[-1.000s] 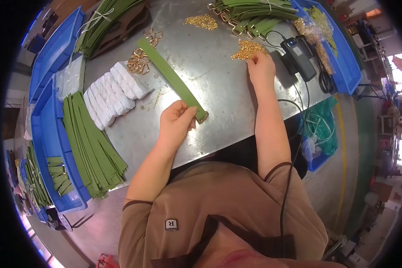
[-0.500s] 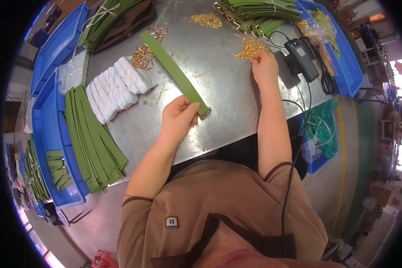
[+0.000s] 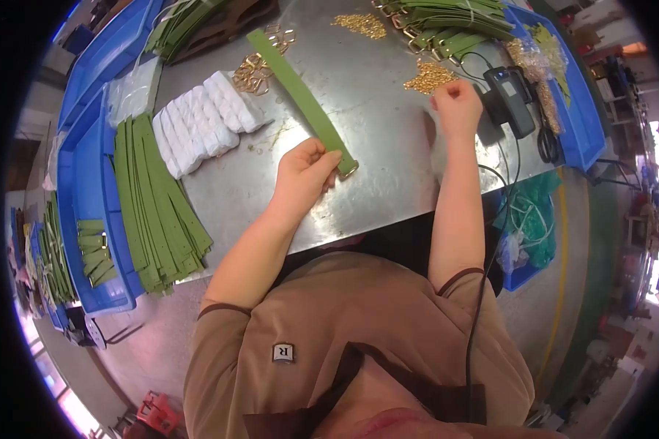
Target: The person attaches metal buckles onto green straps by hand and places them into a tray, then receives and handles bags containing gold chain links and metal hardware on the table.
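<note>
My left hand [image 3: 307, 172] pinches the near end of a green strap [image 3: 300, 91], close to a metal buckle [image 3: 350, 170] at that end. The strap slants up and left across the metal table. Its far end lies by a pile of loose metal buckles [image 3: 252, 75]. My right hand [image 3: 458, 106] is raised beside a heap of small gold fasteners [image 3: 429, 76], its fingers curled with the tips together. Whatever sits between those fingertips is too small to make out. Another gold heap [image 3: 360, 25] lies farther back.
White wrapped bundles [image 3: 205, 121] and loose green straps [image 3: 157, 208] lie on the left beside blue trays [image 3: 88, 212]. Buckled straps [image 3: 454, 25] are stacked at the back right. A black device [image 3: 510, 99] with cables stands right of my right hand.
My right hand has drawn back from the gold heap toward me and to the right. My left hand still grips the strap. The whole view has shifted a little.
</note>
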Action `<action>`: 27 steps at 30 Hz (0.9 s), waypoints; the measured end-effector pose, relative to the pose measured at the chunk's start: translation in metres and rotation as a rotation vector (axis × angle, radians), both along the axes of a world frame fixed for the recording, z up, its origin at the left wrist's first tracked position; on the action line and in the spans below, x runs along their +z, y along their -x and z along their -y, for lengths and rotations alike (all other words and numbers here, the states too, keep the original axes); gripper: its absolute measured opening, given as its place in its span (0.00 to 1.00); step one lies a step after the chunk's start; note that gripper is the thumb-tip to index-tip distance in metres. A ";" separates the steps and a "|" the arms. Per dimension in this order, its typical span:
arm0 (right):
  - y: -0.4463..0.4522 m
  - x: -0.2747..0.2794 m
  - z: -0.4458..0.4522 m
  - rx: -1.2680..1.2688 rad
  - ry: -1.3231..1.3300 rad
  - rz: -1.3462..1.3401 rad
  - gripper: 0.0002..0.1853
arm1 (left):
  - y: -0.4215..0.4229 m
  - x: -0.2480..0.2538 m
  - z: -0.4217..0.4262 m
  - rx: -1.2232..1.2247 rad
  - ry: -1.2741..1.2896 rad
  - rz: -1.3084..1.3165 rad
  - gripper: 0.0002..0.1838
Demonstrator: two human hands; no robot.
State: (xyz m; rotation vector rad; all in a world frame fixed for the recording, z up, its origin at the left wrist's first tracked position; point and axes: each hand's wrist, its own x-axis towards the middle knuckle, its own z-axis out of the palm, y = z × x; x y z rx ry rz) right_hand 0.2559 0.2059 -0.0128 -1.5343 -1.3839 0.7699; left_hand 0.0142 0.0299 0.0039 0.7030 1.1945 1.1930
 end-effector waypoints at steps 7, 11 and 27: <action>0.033 0.041 0.089 0.356 0.214 -0.431 0.04 | -0.007 0.001 -0.003 0.037 -0.051 -0.054 0.05; 0.044 0.027 0.118 0.517 0.461 -0.659 0.06 | -0.007 -0.002 -0.003 0.039 -0.064 -0.054 0.05; 0.061 0.028 0.138 0.612 -0.126 -0.257 0.05 | -0.020 -0.001 0.000 0.087 -0.101 -0.032 0.05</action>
